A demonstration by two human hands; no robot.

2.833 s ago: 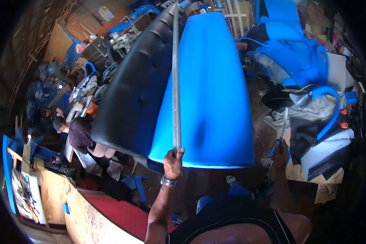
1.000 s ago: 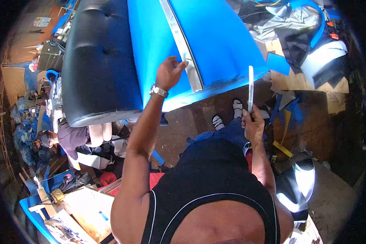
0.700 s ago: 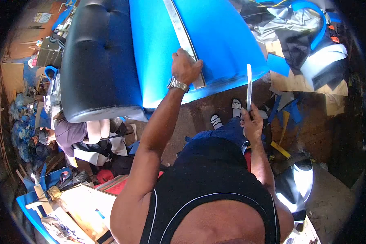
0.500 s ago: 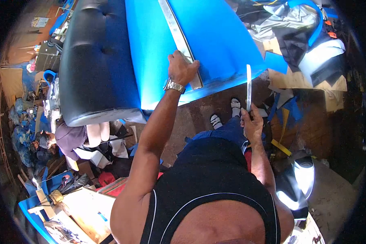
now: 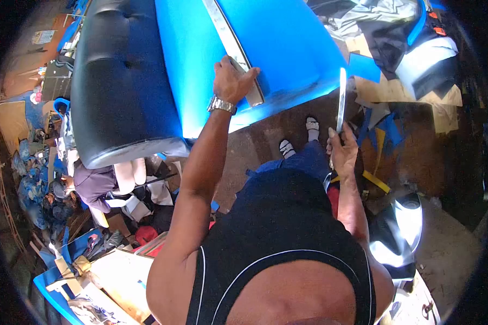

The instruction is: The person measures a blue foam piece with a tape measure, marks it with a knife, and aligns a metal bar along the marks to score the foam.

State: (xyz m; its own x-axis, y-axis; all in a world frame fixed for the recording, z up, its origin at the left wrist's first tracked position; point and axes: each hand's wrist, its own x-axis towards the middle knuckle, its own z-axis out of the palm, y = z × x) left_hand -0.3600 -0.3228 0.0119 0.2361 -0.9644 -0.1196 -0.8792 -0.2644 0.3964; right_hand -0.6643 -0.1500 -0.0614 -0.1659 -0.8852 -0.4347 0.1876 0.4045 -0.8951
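Observation:
My left hand (image 5: 233,84), with a metal watch at the wrist, grips the near part of a long, flat metal straightedge (image 5: 218,21). That bar lies on the blue foam (image 5: 293,49) of a seat, running from the far side toward its front edge. Beside the foam stands a black tufted backrest (image 5: 127,92). In my right hand (image 5: 343,149) is a long, narrow-bladed knife (image 5: 341,100), closed in the fingers with its blade pointing up and away. The blade is right of the foam's front corner; the handle is mostly hidden by the fingers.
Another person in a dark shirt (image 5: 95,184) is low at the left, behind the backrest. Fabric pieces (image 5: 387,24) and cardboard (image 5: 425,92) lie at the far right. A wooden frame with blue edging (image 5: 51,292) is at the lower left. Yellow and blue scraps litter the floor.
The knife has shifted slightly right and up, its blade now leaning a little to the right. My left hand still holds the straightedge on the foam; the whole view has shifted slightly.

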